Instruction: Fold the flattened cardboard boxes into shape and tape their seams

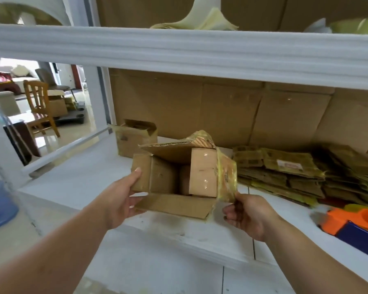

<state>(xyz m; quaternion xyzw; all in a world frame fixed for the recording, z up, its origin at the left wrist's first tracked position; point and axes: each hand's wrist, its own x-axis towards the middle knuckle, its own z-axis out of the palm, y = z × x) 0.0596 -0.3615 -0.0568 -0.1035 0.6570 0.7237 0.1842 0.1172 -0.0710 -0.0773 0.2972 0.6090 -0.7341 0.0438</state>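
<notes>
Cardboard box is opened up, flaps unfolded, untaped; left hand grips its left flap, right hand fingers pinch the right flap; flat stack waits far right.

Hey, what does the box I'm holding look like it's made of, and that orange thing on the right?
The box looks like brown corrugated cardboard: matte faces, with fluting visible along the edge of its top flap. Glossy yellowish strips on its right flap look like old plastic tape. The orange thing appears to be smooth moulded plastic with a slight sheen, possibly a tape dispenser; it is partly cut off, so that is uncertain.
</notes>
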